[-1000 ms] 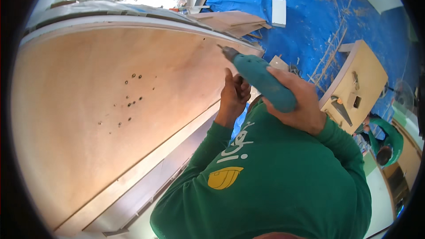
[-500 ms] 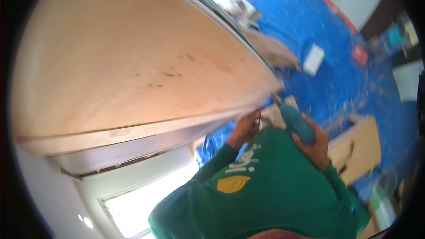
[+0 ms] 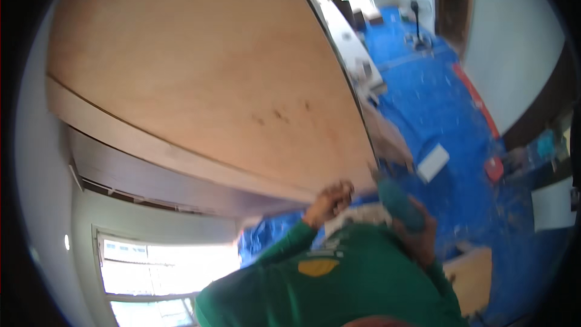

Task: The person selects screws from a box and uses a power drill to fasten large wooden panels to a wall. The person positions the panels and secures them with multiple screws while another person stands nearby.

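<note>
The largest thing is a wide wooden panel [image 3: 206, 54], which fills the upper left and the middle of the view, its edges bent by the lens. To the right of it, a blue sheet [image 3: 402, 85] covers much of the floor. The person's green top [image 3: 363, 284] takes the lower middle, with a yellow mark on the chest. At the lower left there is a bright window [image 3: 163, 266]. Beyond the panel's right edge stands a long white surface [image 3: 346, 41] which carries some small objects, too blurred to name. At the lower right lies a pale wooden surface [image 3: 475, 275], and a standing fan [image 3: 416, 24] is at the far end of the sheet. The teal power drill [image 3: 396, 203] is near the lower right corner of the panel, pointing up and to the left; I cannot tell if its tip touches the wood. The right hand [image 3: 420, 236] has its grip closed around the rear of the drill. The left hand [image 3: 330, 203] is just beside the panel's lower edge with fingers curled, but I cannot tell whether this grip holds something. A white block [image 3: 433, 163] lies on the sheet. The smallest are blurred dark marks [image 3: 280, 115] on the panel.
</note>
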Demonstrator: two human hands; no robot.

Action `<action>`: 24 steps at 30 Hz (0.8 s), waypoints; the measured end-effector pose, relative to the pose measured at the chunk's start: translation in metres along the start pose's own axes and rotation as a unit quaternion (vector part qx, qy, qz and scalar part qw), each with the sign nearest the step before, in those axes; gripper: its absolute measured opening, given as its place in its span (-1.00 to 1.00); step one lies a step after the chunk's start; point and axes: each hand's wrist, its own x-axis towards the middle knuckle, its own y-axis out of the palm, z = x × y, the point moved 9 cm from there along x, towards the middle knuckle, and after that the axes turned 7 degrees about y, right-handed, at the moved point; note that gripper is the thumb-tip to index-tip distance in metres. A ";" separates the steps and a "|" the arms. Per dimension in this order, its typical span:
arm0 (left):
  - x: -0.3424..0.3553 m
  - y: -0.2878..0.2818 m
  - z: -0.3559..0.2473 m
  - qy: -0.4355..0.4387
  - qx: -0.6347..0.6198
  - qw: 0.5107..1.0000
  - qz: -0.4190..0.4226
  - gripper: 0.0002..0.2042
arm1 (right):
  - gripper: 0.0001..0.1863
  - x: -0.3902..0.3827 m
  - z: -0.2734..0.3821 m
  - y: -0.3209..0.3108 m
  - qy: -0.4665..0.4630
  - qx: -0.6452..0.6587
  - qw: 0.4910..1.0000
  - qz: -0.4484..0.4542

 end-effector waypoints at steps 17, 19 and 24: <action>-0.075 0.014 0.047 -0.291 0.218 0.888 0.283 -0.86 | -0.33 -0.036 0.000 -0.042 0.047 -0.018 0.997 -0.062; -0.072 0.020 0.040 -0.259 0.262 0.877 0.308 -0.84 | -0.32 -0.037 0.001 -0.040 0.046 -0.016 0.997 -0.060; -0.031 0.019 0.003 -0.131 0.211 0.947 0.202 -0.81 | -0.29 -0.036 0.014 -0.034 0.021 -0.022 0.998 -0.054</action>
